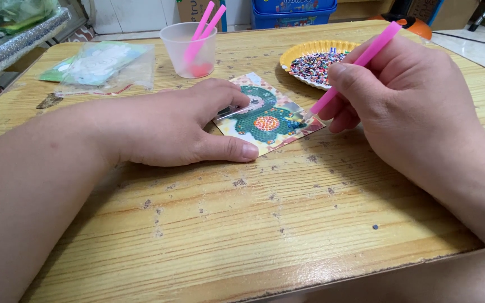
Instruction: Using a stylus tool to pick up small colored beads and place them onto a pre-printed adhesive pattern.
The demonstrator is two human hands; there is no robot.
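Bare wooden tabletop (265, 224) sits closest, all scuffed and speckled. Past it, the left hand (169, 126) lies flat with relaxed fingers, thumb and fingertips pinning the small bead picture card (268, 118) to the wood. Right hand (405, 101) is pinched around a pink applicator pen (360, 62), tip touching the card's right edge. Looks to me like a bead is being set right now; I'd guess the next move needs a steady card and a fresh pickup from the yellow paper plate of beads (315, 59) just behind. 2 more pink pens stand in a clear plastic cup (189, 50), with a plastic bag (105, 67) lying left of it.
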